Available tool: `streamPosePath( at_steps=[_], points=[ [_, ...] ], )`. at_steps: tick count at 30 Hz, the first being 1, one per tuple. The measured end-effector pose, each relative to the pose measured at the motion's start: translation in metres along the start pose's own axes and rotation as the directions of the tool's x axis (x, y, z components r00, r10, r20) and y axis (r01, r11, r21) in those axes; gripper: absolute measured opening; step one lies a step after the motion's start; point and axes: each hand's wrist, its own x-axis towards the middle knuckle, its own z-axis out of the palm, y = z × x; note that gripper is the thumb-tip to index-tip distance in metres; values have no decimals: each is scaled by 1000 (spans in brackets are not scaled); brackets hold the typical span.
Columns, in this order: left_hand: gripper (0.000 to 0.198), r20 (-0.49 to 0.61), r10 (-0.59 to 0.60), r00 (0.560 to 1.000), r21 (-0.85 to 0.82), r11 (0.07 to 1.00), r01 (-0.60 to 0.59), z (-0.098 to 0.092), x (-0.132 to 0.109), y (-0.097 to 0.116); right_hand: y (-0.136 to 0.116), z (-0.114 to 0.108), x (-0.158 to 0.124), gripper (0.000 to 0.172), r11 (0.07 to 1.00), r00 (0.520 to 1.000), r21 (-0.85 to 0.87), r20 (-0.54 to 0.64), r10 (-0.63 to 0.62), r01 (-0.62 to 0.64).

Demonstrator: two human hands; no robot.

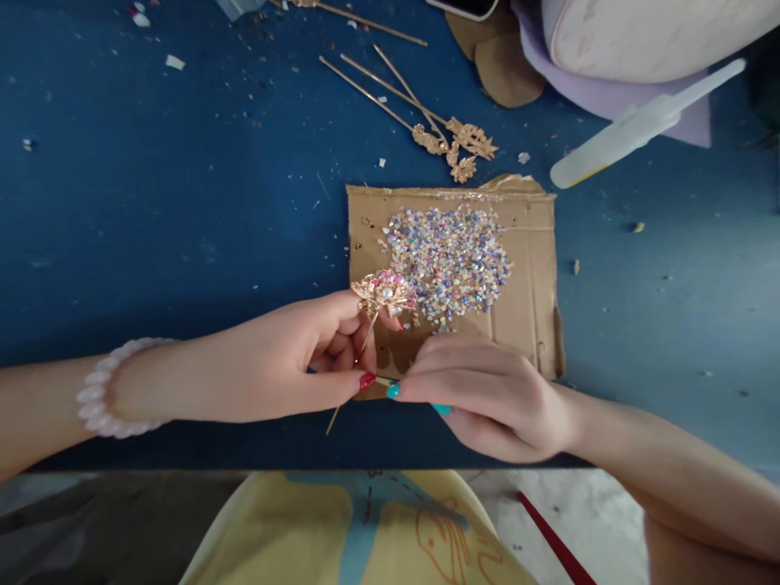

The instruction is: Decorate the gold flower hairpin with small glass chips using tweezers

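Note:
My left hand (286, 349) is closed around the thin stem of a gold hairpin (386, 294). Pink beads and a white pearl sit on the hairpin's ornate head, which points up over the cardboard; the stem's tip sticks out below my thumb. Close by, my right hand (487, 394) is closed in a pinch near my left thumb. A short, thin, pale piece (383, 380) shows between the two hands, its ends hidden by my fingers, so its kind is unclear. Just above lies a spread of small multicoloured chips (451, 260) on a cardboard sheet (530, 284).
Several gold hairpins (469, 138) lie beyond the cardboard on the blue table (152, 203). At the upper right are a white plastic dropper (615, 142), brown cardboard pieces (509, 71) and a pale rounded bag (646, 36). Small scraps dot the tabletop.

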Motion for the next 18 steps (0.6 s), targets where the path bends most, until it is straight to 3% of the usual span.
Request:
streamPosePath(
  at_steps=[13, 18],
  points=[
    [19, 26, 15, 1000, -31, 999, -14, -2, 4, -4, 0, 0, 2, 25, 1000, 1000, -4, 7, -8, 8],
    [18, 14, 61, 998, -195, 979, -57, -3, 3, -6, -2, -1, 0, 21, 998, 993, 20, -107, -51, 53]
  ],
)
